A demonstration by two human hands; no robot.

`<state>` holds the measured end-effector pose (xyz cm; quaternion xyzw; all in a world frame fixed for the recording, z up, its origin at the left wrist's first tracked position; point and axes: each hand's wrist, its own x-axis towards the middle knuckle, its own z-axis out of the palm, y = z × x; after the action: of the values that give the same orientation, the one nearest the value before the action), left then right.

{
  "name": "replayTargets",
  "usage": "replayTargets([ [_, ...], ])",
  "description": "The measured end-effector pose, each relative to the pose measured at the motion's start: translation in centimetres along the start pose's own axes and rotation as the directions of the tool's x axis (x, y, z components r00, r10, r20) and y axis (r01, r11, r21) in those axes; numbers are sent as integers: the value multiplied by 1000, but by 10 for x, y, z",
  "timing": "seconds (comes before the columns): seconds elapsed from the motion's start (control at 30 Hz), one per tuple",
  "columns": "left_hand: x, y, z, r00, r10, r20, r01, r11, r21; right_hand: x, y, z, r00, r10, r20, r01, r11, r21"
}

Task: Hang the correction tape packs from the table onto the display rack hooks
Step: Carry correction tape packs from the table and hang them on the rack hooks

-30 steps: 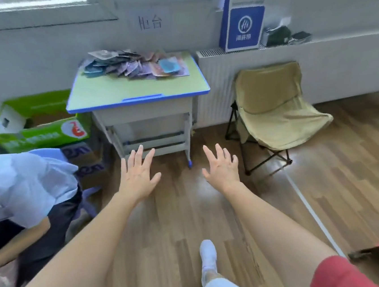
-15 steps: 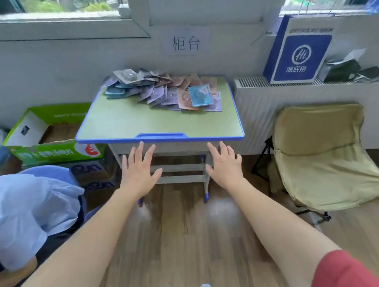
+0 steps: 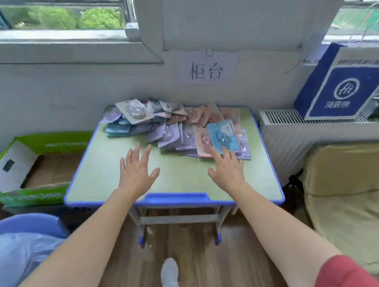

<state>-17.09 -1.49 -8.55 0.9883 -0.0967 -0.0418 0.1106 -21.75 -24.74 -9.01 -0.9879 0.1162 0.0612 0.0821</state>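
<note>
Since the correction tape packs (image 3: pixel 177 128) at the tabletop's (image 3: pixel 107 175) far edge look light, stiff and slick, pinch one by a card edge. Left hand (image 3: pixel 137 169) and right hand (image 3: pixel 227 169) are spread flat; both empty.

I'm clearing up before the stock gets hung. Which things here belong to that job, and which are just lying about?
For the job: correction tape packs, table, left hand, right hand. No display rack in view.

Lying about: green cardboard box, blue box, folding chair, paper sign.
</note>
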Motion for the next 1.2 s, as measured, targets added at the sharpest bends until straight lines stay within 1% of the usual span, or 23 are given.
replayTargets([
  [0.07, 41, -10, -11, 1000, -2, -3, 2, 1000, -17, 37, -15, -8, 1000, -13, 0, 13, 1000, -18],
  [0.13, 78, -19, -19, 1000, 1, -12, -1, 999, -43, 70, -29, -12, 998, -57, 10, 57, 998, -32],
  [0.2, 111, -24, -24, 1000, -1, -23, 0, 998, -67, 99, -42, -15, 997, -70, 11, 70, 998, -6],
  [0.37, 169, -30, -21, 998, -52, -30, 49, 993, -106, 165, -66, -15, 998, -60, 6, 59, 988, 144],
  [0.43, 193, -32, -19, 995, -92, -34, 88, 989, -119, 193, -74, -15, 998, -60, -2, 59, 973, 224],
  [0.57, 231, -30, -16, 980, -184, -81, 173, 976, -129, 243, -88, -16, 996, -87, 32, 71, 939, 338],
  [0.63, 246, -28, -14, 974, -218, -61, 210, 971, -112, 266, -97, -15, 993, -115, 12, 102, 920, 379],
  [0.7, 258, -28, -11, 966, -257, -12, 256, 963, -86, 284, -106, -11, 992, -124, 29, 104, 923, 371],
  [0.8, 265, -30, -3, 957, -287, 36, 288, 957, -34, 299, -113, -2, 987, -120, 104, 73, 924, 375],
  [0.93, 268, -34, 5, 967, -254, 34, 254, 967, 1, 310, -116, 11, 981, -111, 158, 48, 933, 356],
  [1.0, 268, -37, 8, 972, -236, 18, 236, 972, 12, 309, -117, 15, 983, -105, 150, 47, 935, 351],
  [1.13, 267, -35, 14, 971, -237, -20, 236, 971, -27, 303, -115, 24, 991, -101, 92, 61, 928, 367],
  [1.2, 268, -35, 13, 970, -241, -16, 241, 970, -32, 303, -114, 24, 991, -100, 89, 61, 927, 369],
])
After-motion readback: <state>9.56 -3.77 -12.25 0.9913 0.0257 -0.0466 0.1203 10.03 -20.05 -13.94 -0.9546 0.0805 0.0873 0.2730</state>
